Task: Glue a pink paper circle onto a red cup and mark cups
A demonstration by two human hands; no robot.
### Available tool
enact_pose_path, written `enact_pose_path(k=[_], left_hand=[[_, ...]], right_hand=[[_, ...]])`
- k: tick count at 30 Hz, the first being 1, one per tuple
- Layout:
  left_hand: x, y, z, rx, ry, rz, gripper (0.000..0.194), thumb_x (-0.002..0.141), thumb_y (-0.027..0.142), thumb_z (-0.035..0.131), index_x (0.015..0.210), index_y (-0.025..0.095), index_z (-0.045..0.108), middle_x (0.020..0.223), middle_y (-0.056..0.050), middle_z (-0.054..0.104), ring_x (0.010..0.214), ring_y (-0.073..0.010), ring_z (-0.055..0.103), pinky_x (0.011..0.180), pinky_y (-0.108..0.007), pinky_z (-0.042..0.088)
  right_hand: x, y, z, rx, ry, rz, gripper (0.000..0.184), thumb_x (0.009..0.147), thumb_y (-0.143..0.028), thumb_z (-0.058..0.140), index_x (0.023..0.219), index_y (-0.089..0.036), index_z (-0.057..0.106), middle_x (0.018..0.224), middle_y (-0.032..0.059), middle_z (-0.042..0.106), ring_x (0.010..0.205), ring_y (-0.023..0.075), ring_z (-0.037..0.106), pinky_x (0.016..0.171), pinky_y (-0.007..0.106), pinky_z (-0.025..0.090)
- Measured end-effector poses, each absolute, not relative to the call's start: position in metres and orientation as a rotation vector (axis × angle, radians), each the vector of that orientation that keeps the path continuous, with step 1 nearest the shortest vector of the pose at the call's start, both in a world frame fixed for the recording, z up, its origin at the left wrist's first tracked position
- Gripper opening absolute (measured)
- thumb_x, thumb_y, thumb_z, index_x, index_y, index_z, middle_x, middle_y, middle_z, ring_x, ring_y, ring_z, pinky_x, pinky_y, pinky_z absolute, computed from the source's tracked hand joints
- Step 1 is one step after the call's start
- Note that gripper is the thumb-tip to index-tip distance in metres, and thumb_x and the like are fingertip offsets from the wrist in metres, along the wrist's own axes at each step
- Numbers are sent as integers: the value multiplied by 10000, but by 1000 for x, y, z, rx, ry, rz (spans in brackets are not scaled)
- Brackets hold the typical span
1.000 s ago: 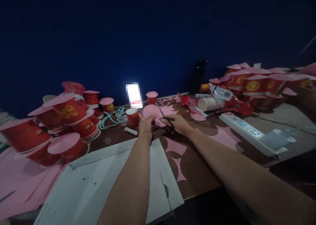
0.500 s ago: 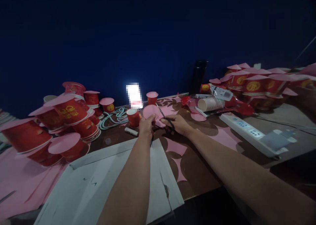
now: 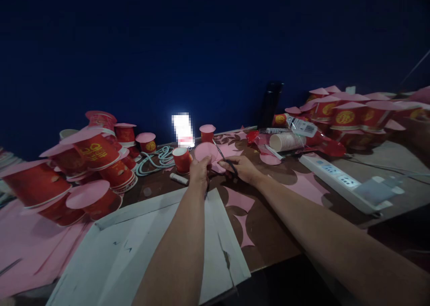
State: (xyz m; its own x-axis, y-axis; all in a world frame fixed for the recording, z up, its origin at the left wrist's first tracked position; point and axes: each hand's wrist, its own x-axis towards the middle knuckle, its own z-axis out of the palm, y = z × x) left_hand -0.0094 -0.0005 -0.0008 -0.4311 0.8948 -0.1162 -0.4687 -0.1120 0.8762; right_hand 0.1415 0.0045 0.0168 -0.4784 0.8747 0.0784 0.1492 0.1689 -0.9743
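Note:
Between thumb and fingers, my left hand (image 3: 199, 171) pinches a pink paper disc (image 3: 204, 151). My right hand (image 3: 243, 168) is closed around a pair of scissors (image 3: 229, 161), whose blades point up and left beside the disc's right edge. Just left of the disc stands an open red paper cup (image 3: 182, 161). Behind it, another red cup (image 3: 207, 136) wears a pink disc on top. A small white tube (image 3: 179, 179) lies near my left wrist. Pink paper offcuts (image 3: 239, 200) are scattered below and right of my hands.
Red cups with pink tops (image 3: 96, 149) are stacked at left, and more cups (image 3: 347, 115) at right. A white power strip (image 3: 339, 180) holds a plugged charger. A coiled pale cable (image 3: 156, 160), a glowing screen (image 3: 182, 129) and a dark bottle (image 3: 269, 104) stand behind. White cardboard (image 3: 134, 243) lies in front.
Almost nothing differs. Both hands keep their hold on the disc and the scissors, in nearly the same place.

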Motion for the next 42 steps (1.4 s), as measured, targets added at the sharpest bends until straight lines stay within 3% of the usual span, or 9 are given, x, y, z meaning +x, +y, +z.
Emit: enact_pose_path(k=[9,17,29,35,42], left_hand=[[-10,-1,-1,561,1118,1715,426,518,290,772,878,174,575,654,28,581,502,-87,517,529,-241,443],[-11,1,-1,494,1111,1748,389,517,262,773,835,153,577,584,48,546,436,-61,460,435,-191,375],[-15,3,10,141,862,1901,305,580,125,781,814,155,586,699,9,635,561,-86,598,489,-172,439],[-15,3,11,123,907,1882,311,579,168,812,743,140,549,603,25,596,445,-62,522,439,-174,429],[-16,2,8,187,932,1901,338,589,241,817,752,140,538,602,44,575,444,-45,517,445,-158,435]], right_hand=[[142,5,17,-962,-1789,1343,427,743,-514,647,972,-158,701,526,-41,542,423,83,474,379,182,392],[141,5,16,-960,-1784,1346,435,742,-518,649,975,-153,694,552,-27,557,449,82,493,379,167,388],[138,7,12,-956,-1742,1499,492,694,-529,694,989,-135,676,543,-31,555,448,79,494,362,159,372],[134,3,11,-893,-1746,1525,445,719,-530,673,916,-132,675,541,-30,552,438,81,488,357,165,356],[136,6,8,-865,-1701,1517,421,722,-483,687,938,-122,681,553,-27,566,457,74,513,401,158,370]])
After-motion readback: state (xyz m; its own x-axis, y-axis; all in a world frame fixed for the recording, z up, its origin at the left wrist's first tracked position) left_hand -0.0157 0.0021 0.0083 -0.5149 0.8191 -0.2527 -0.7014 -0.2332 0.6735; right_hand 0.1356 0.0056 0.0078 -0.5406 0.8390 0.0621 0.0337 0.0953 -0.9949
